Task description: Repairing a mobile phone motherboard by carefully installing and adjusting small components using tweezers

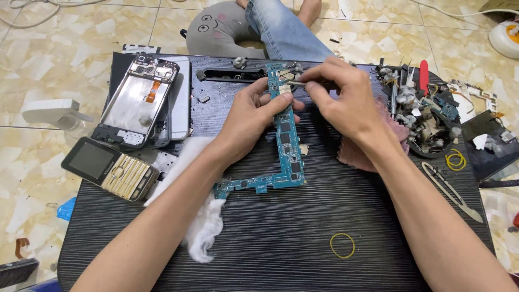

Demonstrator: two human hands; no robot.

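A long blue L-shaped circuit board [287,146] lies on the black low table [303,232]. My left hand [254,116] pins the board near its upper end, thumb and fingers on its edge. My right hand [338,92] pinches a thin metal tool [296,84] whose tip touches the top part of the board. Part of the board's upper end is hidden by my fingers.
An opened phone chassis [141,103] and a gold keypad phone [111,168] lie at the left. White cotton wool [203,221] sits by my left forearm. A pink cloth [357,148], a parts pile [424,119], tweezers [453,192] and yellow rubber bands [342,245] lie right.
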